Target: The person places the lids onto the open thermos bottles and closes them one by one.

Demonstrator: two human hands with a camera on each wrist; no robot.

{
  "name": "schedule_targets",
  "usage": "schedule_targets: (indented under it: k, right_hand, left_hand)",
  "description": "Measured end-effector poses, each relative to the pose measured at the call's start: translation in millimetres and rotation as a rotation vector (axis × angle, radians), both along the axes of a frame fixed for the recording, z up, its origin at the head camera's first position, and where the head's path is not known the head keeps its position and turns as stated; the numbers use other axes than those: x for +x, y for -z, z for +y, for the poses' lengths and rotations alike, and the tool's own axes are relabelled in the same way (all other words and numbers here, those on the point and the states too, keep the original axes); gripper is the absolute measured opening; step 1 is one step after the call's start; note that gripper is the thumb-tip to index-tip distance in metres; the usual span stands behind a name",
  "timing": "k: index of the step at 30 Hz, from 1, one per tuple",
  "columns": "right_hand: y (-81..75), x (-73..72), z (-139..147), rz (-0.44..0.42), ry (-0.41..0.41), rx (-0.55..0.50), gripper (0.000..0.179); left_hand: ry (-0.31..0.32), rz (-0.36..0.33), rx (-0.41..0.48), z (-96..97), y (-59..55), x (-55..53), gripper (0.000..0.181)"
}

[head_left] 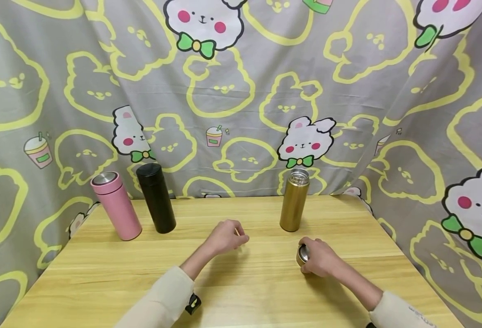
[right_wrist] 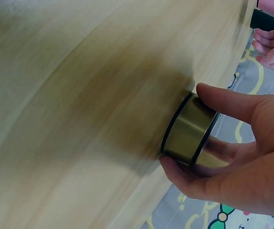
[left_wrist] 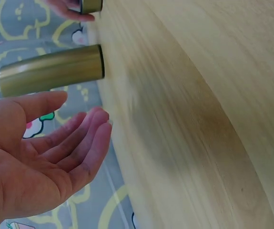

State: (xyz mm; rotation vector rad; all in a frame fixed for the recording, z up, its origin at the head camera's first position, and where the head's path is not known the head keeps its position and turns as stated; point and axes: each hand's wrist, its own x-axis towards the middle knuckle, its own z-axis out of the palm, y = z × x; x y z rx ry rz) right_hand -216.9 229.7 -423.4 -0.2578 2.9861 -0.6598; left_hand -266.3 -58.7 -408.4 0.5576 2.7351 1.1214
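Note:
Between thumb and fingers, my right hand (head_left: 320, 258) grips a gold bottle lid (right_wrist: 189, 129) with dark rims, low at the tabletop on the right. Behind it stands the gold thermos (head_left: 294, 200), upright and lidless, its bare steel threaded neck showing at the top. My left hand (head_left: 226, 236) hovers over the middle of the table, holding nothing, its fingers loosely bent. In the left wrist view the palm of that hand faces up and sideways, with the gold thermos beyond it.
At the back left, a pink thermos (head_left: 117, 206) and a black thermos (head_left: 156, 198) stand upright side by side, both with lids on. The wooden table (head_left: 241, 296) meets a patterned grey curtain (head_left: 241, 159) at the back and sides.

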Motion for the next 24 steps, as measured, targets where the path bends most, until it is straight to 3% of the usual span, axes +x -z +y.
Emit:
schedule_targets:
  k: [9, 17, 24]
  right_hand:
    - [-7.9, -1.1, 0.0, 0.029, 0.017, -0.029, 0.067]
    - [-16.2, -6.0, -0.9, 0.097, 0.012, -0.036, 0.061]
    - [-21.9, -7.2, -1.3, 0.08, 0.03, -0.064, 0.061]
  left_hand:
    - [0.011, 0.033, 0.029, 22.8, -6.1, -2.3, 0.015]
    - [-0.041, 0.064, 0.091, 47.2, -20.0, -4.8, 0.015]
    - [-0.056, 0.058, 0.141, 60.9, -28.2, -5.9, 0.013]
